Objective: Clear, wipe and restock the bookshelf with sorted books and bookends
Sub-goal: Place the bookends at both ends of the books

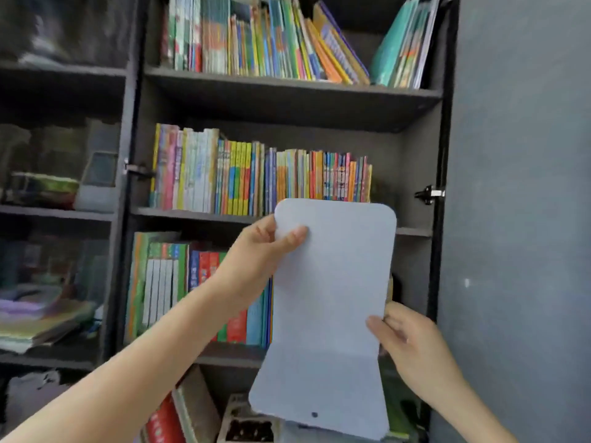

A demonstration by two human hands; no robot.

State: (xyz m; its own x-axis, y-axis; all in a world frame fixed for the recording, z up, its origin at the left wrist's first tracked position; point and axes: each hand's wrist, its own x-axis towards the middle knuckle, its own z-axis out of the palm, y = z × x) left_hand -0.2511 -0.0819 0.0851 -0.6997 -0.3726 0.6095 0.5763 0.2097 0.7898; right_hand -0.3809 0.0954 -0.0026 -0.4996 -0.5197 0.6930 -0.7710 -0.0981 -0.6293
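Note:
A pale blue L-shaped bookend (pixel 332 302) is held up in front of the dark bookshelf (pixel 287 87). My left hand (pixel 262 251) pinches its upper left edge, thumb on the front face. My right hand (pixel 406 334) grips its right edge lower down. The bookend's foot bends toward me at the bottom. Behind it, a row of upright books (pixel 243 177) fills the middle shelf, with a bare gap at that shelf's right end. Another row of books (pixel 179 289) stands on the shelf below, partly hidden by my left arm and the bookend.
The top shelf holds colourful books (pixel 256 39), several leaning at the right. A grey wall (pixel 524 187) borders the shelf on the right. A darker cabinet (pixel 60 199) at left holds stacked items. Books and a box (pixel 243 423) sit at the bottom.

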